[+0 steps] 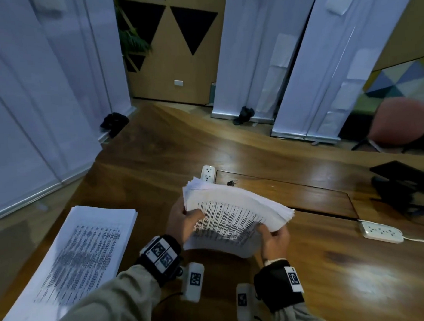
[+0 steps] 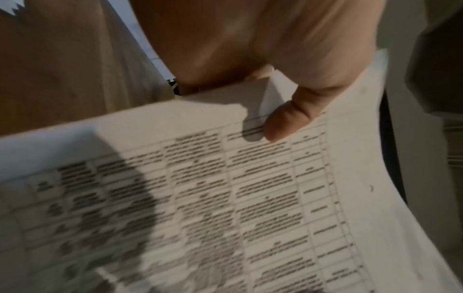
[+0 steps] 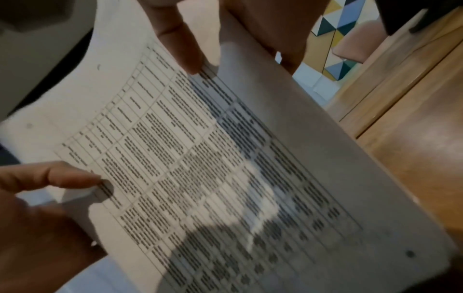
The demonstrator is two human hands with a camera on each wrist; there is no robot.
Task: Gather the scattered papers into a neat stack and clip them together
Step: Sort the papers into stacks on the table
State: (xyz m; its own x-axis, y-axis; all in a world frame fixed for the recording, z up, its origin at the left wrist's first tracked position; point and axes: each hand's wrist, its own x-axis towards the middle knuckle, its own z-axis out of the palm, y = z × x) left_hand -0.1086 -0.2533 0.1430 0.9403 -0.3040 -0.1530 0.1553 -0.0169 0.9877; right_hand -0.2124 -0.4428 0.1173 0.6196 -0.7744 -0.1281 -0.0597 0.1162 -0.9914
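Both hands hold a thick bundle of printed sheets above the middle of the wooden table. The bundle sags and its edges are fanned and uneven. My left hand grips its left edge, thumb lying on the top sheet. My right hand grips the near right corner, thumb on top of the printed table and fingers underneath. A second stack of printed papers lies flat on the table at the left. A small black clip sits on the table just behind the bundle.
One white power strip lies behind the bundle and another to the right with its cord. A black object stands at the table's right side. White roll-up banners and a pink chair surround the table.
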